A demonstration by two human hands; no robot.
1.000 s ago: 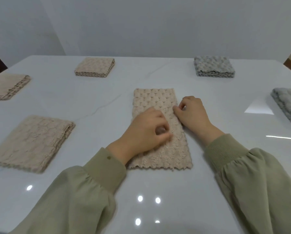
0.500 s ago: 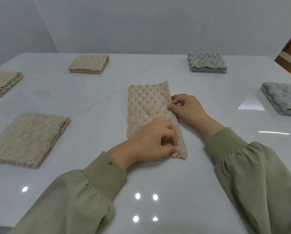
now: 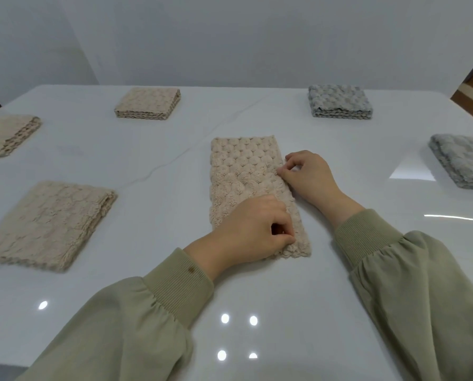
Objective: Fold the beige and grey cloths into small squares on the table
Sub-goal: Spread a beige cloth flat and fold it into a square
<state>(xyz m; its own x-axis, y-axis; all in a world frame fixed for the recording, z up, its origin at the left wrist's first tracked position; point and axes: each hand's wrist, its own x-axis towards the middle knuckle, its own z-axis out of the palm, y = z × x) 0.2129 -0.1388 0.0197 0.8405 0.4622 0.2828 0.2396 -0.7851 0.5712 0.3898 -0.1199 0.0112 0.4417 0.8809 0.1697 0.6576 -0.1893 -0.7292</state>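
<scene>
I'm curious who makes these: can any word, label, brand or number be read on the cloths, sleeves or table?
None: no text shows on the beige cloth being folded, the other cloths, the sleeves or the table.
The small stud on the left cuff is too small to read.

1. One view only, worn on the person's head, looking forward and down at the counter.
2. Close and wide-angle: the counter fills most of the frame, its far edge toward 12 o'clock.

Beige cloth strip on white table, left hand pinching near end, right hand pinching right edge
</scene>
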